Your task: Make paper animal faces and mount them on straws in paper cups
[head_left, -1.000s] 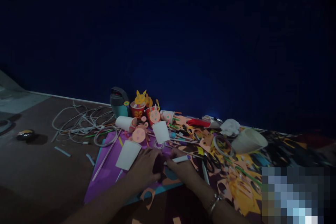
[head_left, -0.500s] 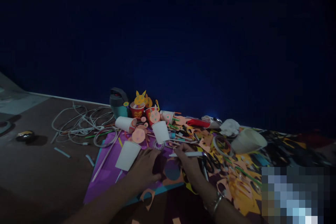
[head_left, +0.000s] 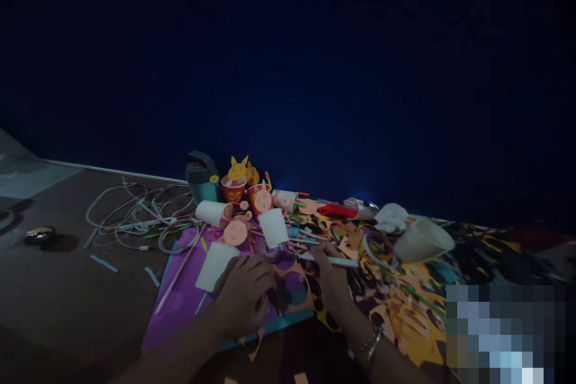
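My right hand (head_left: pixel 332 282) is closed round a white marker (head_left: pixel 338 261) that lies nearly level. My left hand (head_left: pixel 250 289) rests over the purple sheet (head_left: pixel 173 300), fingers curled in; what they hold, if anything, is hidden. Between the hands lies a peach paper sheet (head_left: pixel 306 300) with a round hole cut in it. A white paper cup (head_left: pixel 215 267) leans beside my left hand, and another white paper cup (head_left: pixel 273 228) is tilted just beyond it. Under the left wrist a small peach paper scrap (head_left: pixel 256 348) shows in part.
Red paper cups (head_left: pixel 234 193) hold paper animal faces near a teal bottle (head_left: pixel 201 183). White cables (head_left: pixel 139 216) tangle at left. Right of my hand are black scissors (head_left: pixel 362 281), a tape roll (head_left: pixel 378 250), a large pale cup (head_left: pixel 423 241) and yellow paper scraps (head_left: pixel 411 336).
My left hand's fingers and thumb have drawn in. My right hand and the marker have shifted slightly right, away from the left hand.
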{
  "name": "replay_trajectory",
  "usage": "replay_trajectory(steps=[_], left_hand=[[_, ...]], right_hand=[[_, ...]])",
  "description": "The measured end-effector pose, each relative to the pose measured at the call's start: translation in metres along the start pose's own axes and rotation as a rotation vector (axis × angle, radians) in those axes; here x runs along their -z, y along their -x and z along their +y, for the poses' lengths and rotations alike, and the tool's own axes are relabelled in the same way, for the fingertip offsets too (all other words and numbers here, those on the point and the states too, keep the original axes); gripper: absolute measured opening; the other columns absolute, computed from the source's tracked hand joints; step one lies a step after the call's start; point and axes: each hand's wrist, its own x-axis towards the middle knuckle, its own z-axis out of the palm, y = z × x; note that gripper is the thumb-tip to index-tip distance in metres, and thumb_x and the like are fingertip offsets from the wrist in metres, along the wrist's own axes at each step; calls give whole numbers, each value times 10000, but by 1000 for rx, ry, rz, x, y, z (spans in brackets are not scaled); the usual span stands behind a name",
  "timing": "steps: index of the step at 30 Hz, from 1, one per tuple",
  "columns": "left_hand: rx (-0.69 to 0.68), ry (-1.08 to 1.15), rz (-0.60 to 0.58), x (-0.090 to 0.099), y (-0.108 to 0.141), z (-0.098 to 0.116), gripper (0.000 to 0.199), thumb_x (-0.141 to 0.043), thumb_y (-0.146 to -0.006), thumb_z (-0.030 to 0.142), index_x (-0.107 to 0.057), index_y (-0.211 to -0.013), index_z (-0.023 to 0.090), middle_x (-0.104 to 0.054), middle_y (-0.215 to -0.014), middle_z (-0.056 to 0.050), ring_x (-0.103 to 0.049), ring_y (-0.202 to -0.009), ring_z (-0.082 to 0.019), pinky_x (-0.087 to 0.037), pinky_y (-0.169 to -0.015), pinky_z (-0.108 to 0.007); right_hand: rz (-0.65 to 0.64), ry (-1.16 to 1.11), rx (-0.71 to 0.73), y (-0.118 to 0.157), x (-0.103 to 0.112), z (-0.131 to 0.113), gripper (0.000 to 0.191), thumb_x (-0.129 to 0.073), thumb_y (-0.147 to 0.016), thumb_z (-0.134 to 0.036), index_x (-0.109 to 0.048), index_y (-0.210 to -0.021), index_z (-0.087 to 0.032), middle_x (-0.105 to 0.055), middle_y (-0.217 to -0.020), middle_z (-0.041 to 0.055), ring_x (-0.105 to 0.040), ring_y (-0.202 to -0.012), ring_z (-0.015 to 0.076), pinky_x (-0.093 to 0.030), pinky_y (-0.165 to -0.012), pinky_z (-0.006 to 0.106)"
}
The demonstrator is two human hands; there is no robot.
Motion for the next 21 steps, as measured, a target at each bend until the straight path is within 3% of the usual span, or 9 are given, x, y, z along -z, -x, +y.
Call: replay_trajectory(steps=[3, 9, 17, 21], left_hand=[[-61, 2, -19, -1, 1, -5, 192, -496, -684, 58, -588, -746, 215, -621, -964, -11, -481, -984, -233, -327, -774, -362], [-36, 8, -75, -6, -1, -7, 235, -500, -659, 43, -596, -777, 222, -608, -827, -8, -459, -1010, -230, -337, -839, -363], [-66, -57, -127, -3, -2, 3, 93, -566, -689, 134, -588, -753, 197, -568, -870, -35, -475, -925, -225, -353, -849, -385], [-97, -53, -89, -7, -1, 4, 161, -554, -676, 126, -595, -814, 198, -545, -1129, -63, -437, -1076, -256, -317, -943, -418]], right_hand=[[4, -14, -16, 0, -1, -1, 296, -618, -760, -347, -429, -581, -205, -492, -471, -62, -435, -443, 94, -339, -433, 194], [-8, -33, -38, 0, -2, -2, 302, -615, -758, -344, -417, -577, -206, -487, -455, -65, -399, -419, 85, -311, -409, 190], [4, 3, -11, 2, -2, -5, 285, -614, -756, -314, -419, -580, -204, -462, -449, -72, -410, -405, 81, -317, -391, 182], [3, 13, -1, 1, -2, -4, 278, -597, -771, -314, -421, -587, -203, -478, -463, -68, -428, -425, 85, -342, -414, 184]])
